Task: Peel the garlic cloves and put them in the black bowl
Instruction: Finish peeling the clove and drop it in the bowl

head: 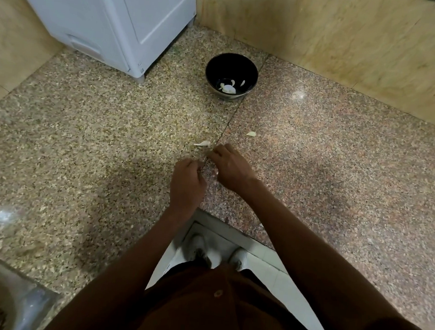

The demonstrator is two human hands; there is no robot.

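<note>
Garlic cloves (228, 88): a few pale pieces are lying in the bottom of the black bowl (231, 75), which is sitting on the granite counter (316, 151) near the back corner, well apart from your hands. I can't tell whether every piece in there is fully peeled.

Two more pale bits are lying loose on the counter: one garlic piece (203, 143) is sitting just beside your right fingertips, another garlic scrap (251, 133) is resting a little farther back and to the right. Clove or skin, I can't tell.

Your left hand (187, 182) is hovering low over the counter with fingers curled in; whatever they're closing on is hidden, so I can't tell if it's holding anything. Your right hand (230, 168) is reaching forward, fingers bent down with the tips close to the surface; contents are also not visible. The hands are sitting close together, not clearly touching.

A white appliance (113, 18) is standing at back left, just beside the bowl. Wood-look wall panels (338, 36) are running behind. A steel sink (0, 296) edge is showing at the lower left corner. Nothing is lying between your hands and the bowl.
</note>
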